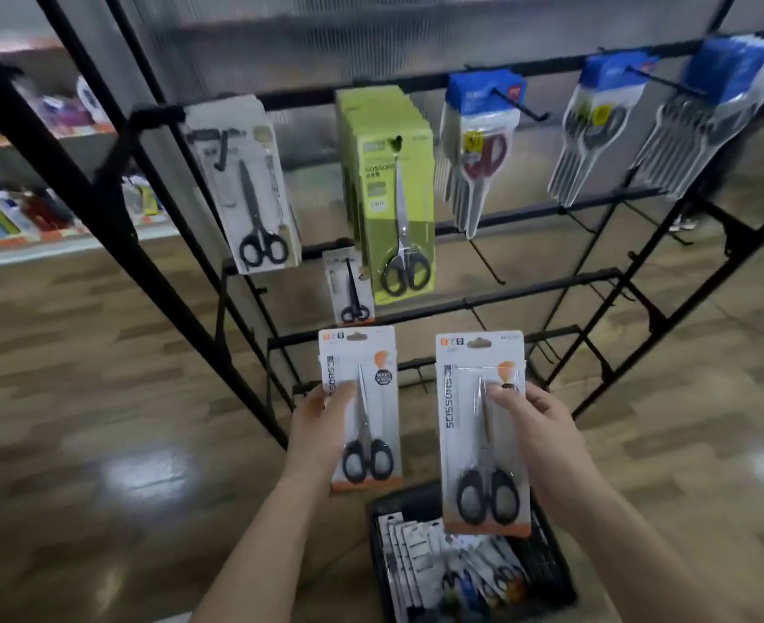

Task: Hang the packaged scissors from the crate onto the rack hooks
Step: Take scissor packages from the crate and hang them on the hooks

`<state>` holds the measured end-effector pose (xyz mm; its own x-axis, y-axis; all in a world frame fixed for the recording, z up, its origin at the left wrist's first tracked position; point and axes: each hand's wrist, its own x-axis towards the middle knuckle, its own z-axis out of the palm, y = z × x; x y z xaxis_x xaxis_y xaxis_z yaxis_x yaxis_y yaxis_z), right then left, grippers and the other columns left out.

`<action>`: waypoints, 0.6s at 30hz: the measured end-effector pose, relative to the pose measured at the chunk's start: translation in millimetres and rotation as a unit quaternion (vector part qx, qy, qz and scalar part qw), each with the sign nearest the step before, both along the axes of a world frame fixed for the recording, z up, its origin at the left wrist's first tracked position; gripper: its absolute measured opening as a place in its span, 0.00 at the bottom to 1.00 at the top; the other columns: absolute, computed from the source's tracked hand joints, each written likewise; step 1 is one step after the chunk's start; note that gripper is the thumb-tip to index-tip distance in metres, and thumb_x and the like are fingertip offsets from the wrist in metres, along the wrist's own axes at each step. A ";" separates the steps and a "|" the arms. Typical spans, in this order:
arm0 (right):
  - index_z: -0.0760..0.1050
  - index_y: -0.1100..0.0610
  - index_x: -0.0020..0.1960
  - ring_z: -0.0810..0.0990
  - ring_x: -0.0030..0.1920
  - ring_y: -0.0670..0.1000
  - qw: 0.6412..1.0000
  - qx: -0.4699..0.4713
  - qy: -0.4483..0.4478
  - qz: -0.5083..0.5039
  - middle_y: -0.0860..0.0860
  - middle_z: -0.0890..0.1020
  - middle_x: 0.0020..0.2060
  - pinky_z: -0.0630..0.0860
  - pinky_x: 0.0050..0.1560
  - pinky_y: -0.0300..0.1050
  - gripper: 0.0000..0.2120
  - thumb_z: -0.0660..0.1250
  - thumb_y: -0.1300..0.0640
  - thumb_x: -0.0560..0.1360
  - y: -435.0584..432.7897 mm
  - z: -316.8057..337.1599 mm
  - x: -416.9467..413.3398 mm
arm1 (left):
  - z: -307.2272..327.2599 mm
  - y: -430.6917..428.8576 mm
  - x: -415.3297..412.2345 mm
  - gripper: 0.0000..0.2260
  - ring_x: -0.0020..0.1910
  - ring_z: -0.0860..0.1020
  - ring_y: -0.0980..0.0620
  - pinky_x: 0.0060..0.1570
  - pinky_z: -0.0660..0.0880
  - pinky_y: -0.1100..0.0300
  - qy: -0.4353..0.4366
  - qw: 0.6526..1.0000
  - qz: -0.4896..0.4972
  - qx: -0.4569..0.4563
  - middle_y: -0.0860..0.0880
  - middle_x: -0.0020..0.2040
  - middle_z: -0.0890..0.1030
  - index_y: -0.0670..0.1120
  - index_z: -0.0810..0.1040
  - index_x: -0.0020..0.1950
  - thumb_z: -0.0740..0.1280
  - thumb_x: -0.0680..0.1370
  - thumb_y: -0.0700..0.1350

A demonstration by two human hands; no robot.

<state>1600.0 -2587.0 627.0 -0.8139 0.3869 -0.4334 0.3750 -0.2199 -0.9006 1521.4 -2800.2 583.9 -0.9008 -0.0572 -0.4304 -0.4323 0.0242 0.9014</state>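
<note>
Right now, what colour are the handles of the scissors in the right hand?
The scissors have black handles; head view shows it.

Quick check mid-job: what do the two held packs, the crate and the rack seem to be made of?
Left pack and right pack: white printed card, apparently under a clear glossy plastic blister, going by the glare over the blades.
Crate: black with a slotted wall, probably moulded plastic.
Rack: thin black bars, likely painted metal, matte.
</note>
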 end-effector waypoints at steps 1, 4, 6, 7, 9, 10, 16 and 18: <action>0.84 0.60 0.55 0.86 0.52 0.61 1.000 -0.001 -0.009 0.006 0.57 0.88 0.49 0.79 0.60 0.64 0.09 0.69 0.57 0.80 -0.6 -4.9 -0.4 | -3.6 0.5 0.9 0.06 0.48 0.86 0.49 0.52 0.80 0.52 0.001 1.000 -0.002 -0.011 0.52 0.45 0.88 0.48 0.84 0.50 0.68 0.82 0.46; 0.84 0.59 0.55 0.87 0.52 0.59 0.998 0.013 -0.020 0.056 0.56 0.88 0.49 0.78 0.62 0.66 0.08 0.69 0.58 0.80 -1.2 -5.5 -9.9 | -4.9 2.3 5.7 0.08 0.50 0.85 0.51 0.52 0.81 0.52 0.023 0.998 -0.010 -0.051 0.53 0.46 0.87 0.52 0.83 0.50 0.68 0.81 0.40; 0.84 0.58 0.54 0.86 0.52 0.59 0.996 0.018 -0.018 0.081 0.55 0.88 0.48 0.78 0.62 0.65 0.07 0.69 0.58 0.80 2.0 0.6 -22.6 | 2.7 4.7 7.7 0.11 0.52 0.84 0.53 0.53 0.80 0.54 0.041 0.998 -0.007 -0.044 0.54 0.49 0.87 0.54 0.83 0.52 0.68 0.81 0.37; 0.84 0.57 0.54 0.86 0.53 0.60 0.995 0.023 -0.022 0.093 0.54 0.88 0.47 0.78 0.62 0.65 0.06 0.69 0.57 0.80 3.9 3.4 -27.9 | 6.0 6.0 7.3 0.11 0.54 0.83 0.53 0.52 0.80 0.56 0.044 0.998 -0.002 -0.048 0.55 0.51 0.86 0.54 0.82 0.53 0.68 0.81 0.38; 0.84 0.55 0.51 0.86 0.53 0.61 0.993 0.034 -0.029 0.108 0.54 0.88 0.46 0.78 0.62 0.64 0.05 0.70 0.55 0.80 6.3 6.9 -34.5 | 12.3 8.1 4.9 0.10 0.54 0.82 0.56 0.47 0.78 0.62 0.049 0.997 0.014 -0.058 0.55 0.54 0.85 0.52 0.81 0.57 0.67 0.82 0.39; 0.83 0.55 0.51 0.85 0.53 0.61 0.992 0.035 -0.032 0.118 0.54 0.88 0.45 0.79 0.61 0.63 0.06 0.70 0.54 0.80 7.7 6.8 -37.0 | 16.6 9.4 4.5 0.09 0.53 0.81 0.58 0.44 0.77 0.66 0.049 0.997 0.022 -0.060 0.55 0.54 0.84 0.51 0.81 0.59 0.66 0.83 0.40; 0.77 0.52 0.56 0.82 0.50 0.47 0.981 0.046 -0.055 0.178 0.47 0.84 0.48 0.75 0.51 0.45 0.11 0.70 0.46 0.79 8.3 -11.6 -52.6 | 14.0 18.3 -13.9 0.06 0.45 0.78 0.61 0.37 0.73 0.70 0.014 0.996 -0.009 -0.092 0.58 0.47 0.81 0.52 0.80 0.50 0.65 0.84 0.44; 0.73 0.48 0.53 0.78 0.49 0.47 0.980 0.063 -0.077 0.174 0.42 0.79 0.47 0.72 0.55 0.48 0.11 0.69 0.43 0.79 6.5 -19.3 -60.8 | 1.4 16.8 -29.4 0.06 0.43 0.77 0.56 0.36 0.70 0.68 0.018 0.992 -0.033 -0.118 0.55 0.42 0.80 0.50 0.81 0.49 0.65 0.84 0.45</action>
